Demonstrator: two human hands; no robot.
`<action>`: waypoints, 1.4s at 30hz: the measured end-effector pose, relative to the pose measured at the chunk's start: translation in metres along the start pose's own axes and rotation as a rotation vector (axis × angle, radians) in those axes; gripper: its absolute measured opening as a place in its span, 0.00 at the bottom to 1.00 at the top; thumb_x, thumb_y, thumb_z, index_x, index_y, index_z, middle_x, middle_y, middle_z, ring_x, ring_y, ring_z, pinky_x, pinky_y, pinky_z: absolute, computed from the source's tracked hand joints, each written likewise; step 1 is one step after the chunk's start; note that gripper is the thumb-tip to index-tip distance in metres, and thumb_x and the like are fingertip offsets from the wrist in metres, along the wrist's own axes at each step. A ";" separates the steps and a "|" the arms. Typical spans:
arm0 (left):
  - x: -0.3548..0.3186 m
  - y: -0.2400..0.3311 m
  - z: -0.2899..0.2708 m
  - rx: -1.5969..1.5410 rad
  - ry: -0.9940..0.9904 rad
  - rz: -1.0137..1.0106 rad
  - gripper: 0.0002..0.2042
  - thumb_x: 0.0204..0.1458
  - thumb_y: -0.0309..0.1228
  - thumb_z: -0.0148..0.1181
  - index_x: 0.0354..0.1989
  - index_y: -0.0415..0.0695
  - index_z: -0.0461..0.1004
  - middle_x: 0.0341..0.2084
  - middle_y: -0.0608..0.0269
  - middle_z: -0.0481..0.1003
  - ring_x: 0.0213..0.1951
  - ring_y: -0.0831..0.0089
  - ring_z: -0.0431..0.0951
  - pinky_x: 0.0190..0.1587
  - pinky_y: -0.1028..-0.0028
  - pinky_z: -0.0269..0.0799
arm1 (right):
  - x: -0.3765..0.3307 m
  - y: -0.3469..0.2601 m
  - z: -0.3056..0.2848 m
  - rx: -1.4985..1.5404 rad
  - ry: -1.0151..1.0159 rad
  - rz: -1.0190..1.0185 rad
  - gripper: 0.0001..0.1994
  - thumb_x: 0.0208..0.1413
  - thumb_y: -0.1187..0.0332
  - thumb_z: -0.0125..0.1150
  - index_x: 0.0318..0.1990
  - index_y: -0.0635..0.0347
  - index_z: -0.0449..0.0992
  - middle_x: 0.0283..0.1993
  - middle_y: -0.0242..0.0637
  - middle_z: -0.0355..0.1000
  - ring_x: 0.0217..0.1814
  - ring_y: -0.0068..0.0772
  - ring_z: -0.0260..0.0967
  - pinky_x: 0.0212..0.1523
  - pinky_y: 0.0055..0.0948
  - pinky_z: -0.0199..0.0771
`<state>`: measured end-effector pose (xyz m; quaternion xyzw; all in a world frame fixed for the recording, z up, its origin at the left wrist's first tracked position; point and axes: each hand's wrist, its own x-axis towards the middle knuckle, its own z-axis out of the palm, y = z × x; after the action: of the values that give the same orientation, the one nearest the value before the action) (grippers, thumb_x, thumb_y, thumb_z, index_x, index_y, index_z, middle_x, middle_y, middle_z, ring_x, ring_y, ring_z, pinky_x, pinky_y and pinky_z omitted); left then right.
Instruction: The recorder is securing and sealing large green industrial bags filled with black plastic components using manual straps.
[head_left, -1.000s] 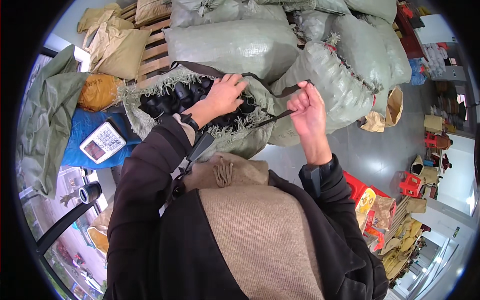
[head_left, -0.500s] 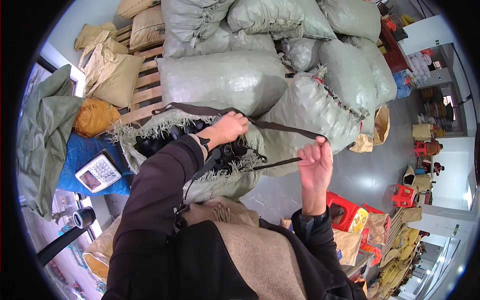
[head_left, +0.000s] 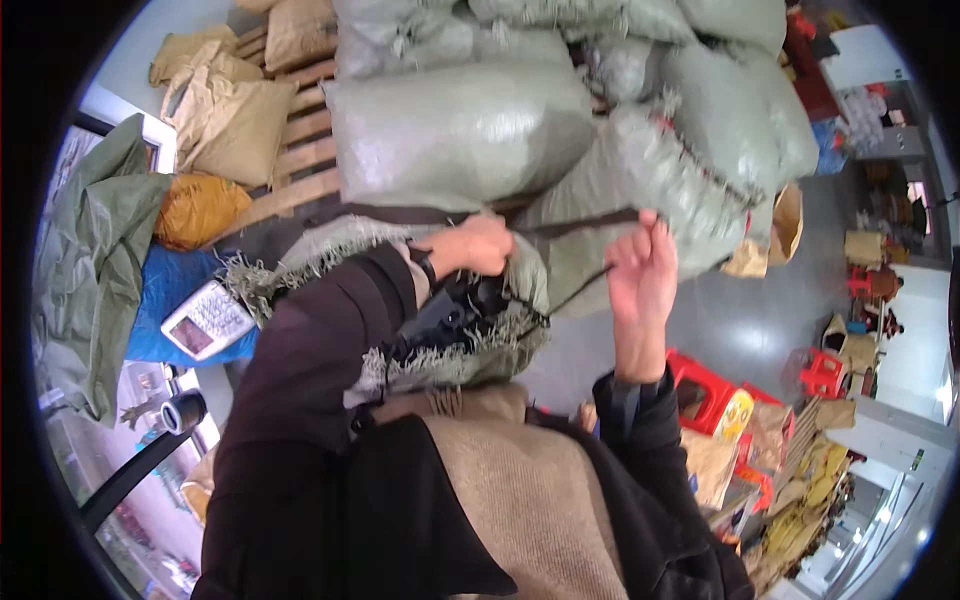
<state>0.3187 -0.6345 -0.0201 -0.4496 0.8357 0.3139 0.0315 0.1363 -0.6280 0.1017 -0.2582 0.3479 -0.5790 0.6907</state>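
Observation:
An open woven sack (head_left: 440, 372) with a frayed rim stands in front of me, black objects (head_left: 465, 305) inside it; I cannot make out their kind. Along its far rim runs a dark strap (head_left: 575, 226), which stretches from left of the sack toward the right. My left hand (head_left: 478, 245) is closed on the strap at the sack's far rim. To the right, my right hand (head_left: 642, 268) pinches the strap between raised fingertips. A thinner dark length hangs from that hand back to the sack's near right corner.
Full pale woven sacks (head_left: 460, 130) are piled ahead on wooden pallets (head_left: 310, 155). At the left, a white calculator (head_left: 208, 322) rests on a blue bag (head_left: 165, 285). Red plastic stools (head_left: 705, 390) stand at the right, beside paper bags (head_left: 712, 465).
My right hand has risen and moved slightly right with the strap. My left hand has shifted a little right, keeping its grip. The sack's far rim now covers more of the opening.

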 end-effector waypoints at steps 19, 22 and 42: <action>-0.020 0.025 0.010 0.234 -0.048 0.135 0.09 0.28 0.28 0.53 0.24 0.49 0.73 0.27 0.64 0.69 0.40 0.66 0.64 0.42 0.62 0.58 | -0.014 0.028 -0.023 -0.139 0.162 -0.107 0.10 0.53 0.65 0.44 0.32 0.62 0.67 0.15 0.23 0.49 0.15 0.16 0.45 0.17 0.19 0.45; -0.022 0.034 0.000 0.260 -0.148 0.077 0.10 0.28 0.28 0.53 0.25 0.49 0.74 0.28 0.65 0.71 0.41 0.67 0.64 0.44 0.62 0.56 | -0.017 0.027 -0.021 -0.158 0.133 -0.086 0.09 0.54 0.66 0.43 0.32 0.62 0.68 0.15 0.23 0.51 0.15 0.16 0.45 0.17 0.18 0.44; 0.004 0.021 -0.025 0.172 -0.344 -0.010 0.10 0.32 0.36 0.55 0.24 0.46 0.74 0.25 0.60 0.71 0.38 0.63 0.65 0.36 0.60 0.56 | -0.042 0.102 -0.041 -0.879 -0.438 0.124 0.10 0.52 0.67 0.44 0.23 0.64 0.62 0.17 0.35 0.60 0.19 0.29 0.58 0.23 0.27 0.59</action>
<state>0.3057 -0.6429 0.0093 -0.3890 0.8395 0.3133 0.2141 0.1639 -0.5650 0.0067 -0.6196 0.4207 -0.2676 0.6063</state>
